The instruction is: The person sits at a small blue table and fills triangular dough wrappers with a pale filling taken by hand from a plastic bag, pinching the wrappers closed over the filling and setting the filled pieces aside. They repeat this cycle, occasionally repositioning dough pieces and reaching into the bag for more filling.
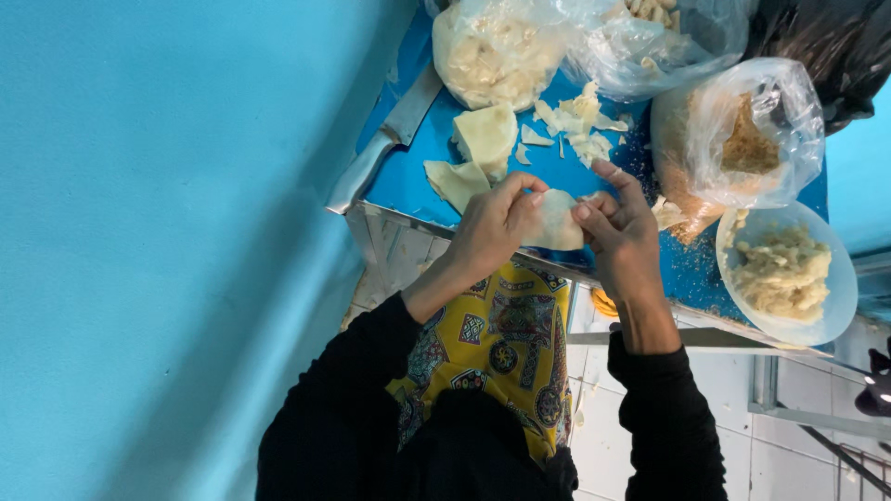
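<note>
Dough wrapper (pixel 557 221), pale and thin, is sitting pinched between my left hand (pixel 492 227) and right hand (pixel 620 232) above the edge of the blue table (pixel 408 176); I am judging that even fingertip pressure along the seam, worked slowly, is keeping it from tearing.

Perhaps three bags (pixel 742 130), one bowl (pixel 789 269), one knife (pixel 390 139).

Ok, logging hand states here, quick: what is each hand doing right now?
Left hand: closed, fingers pinching the pale dough piece.
Right hand: closed on the same dough piece from the other side.
</note>
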